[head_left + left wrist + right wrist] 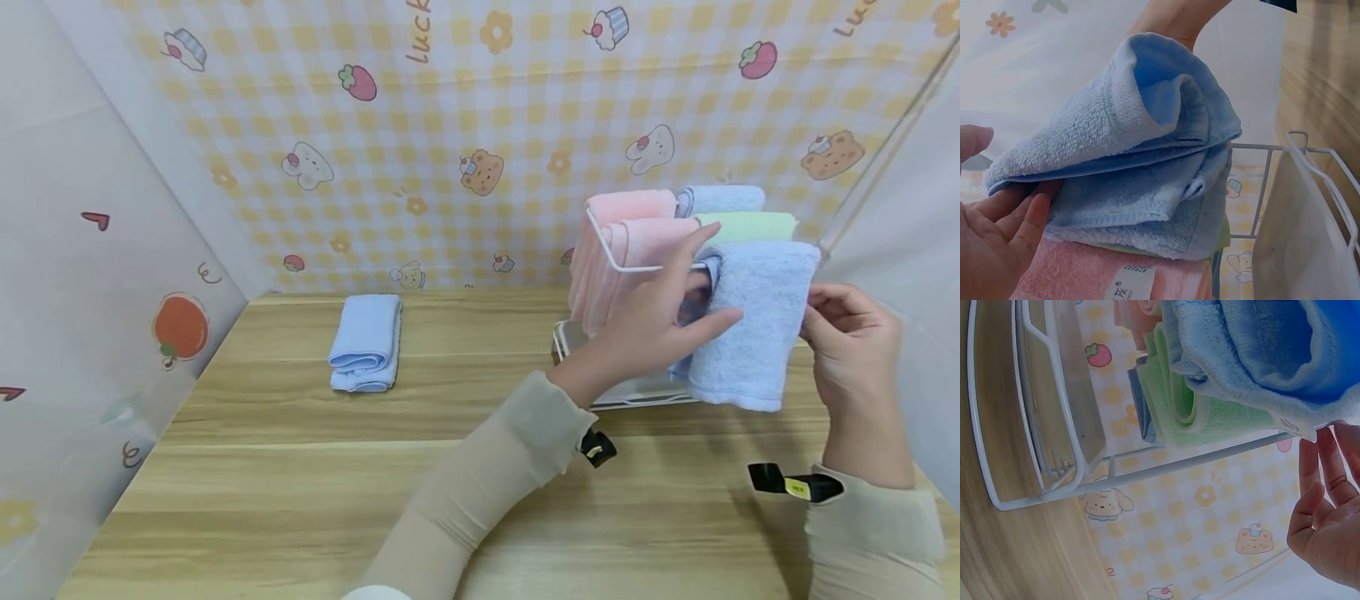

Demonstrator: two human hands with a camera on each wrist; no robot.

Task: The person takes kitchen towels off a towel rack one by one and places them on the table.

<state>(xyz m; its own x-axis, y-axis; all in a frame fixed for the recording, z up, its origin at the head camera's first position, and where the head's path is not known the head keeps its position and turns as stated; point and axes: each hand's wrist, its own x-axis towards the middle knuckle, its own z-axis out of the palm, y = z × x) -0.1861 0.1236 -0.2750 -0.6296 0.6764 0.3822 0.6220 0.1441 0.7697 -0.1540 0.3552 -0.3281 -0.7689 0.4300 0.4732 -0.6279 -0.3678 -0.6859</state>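
A light blue towel (pixel 757 329) hangs folded over the front of a white wire rack (pixel 639 269). My left hand (pixel 648 321) is at the towel's left side, its fingers tucked under a fold; the left wrist view shows the thumb (pixel 975 139) apart from the cloth. On the other side, my right hand (pixel 858 342) pinches the towel's right edge, close to a small white tag (pixel 1297 428). Behind this towel, a green towel (pixel 750 227) and another blue one (pixel 726 200) hang on the rack. Pink towels (pixel 652 237) hang to their left.
A second light blue towel (pixel 366 333) lies folded on the left of the wooden table (pixel 465 358). The rack has a pale tray (pixel 1285 231) at its base. A yellow checked backdrop (pixel 450 108) stands behind the table, with pale walls at both sides.
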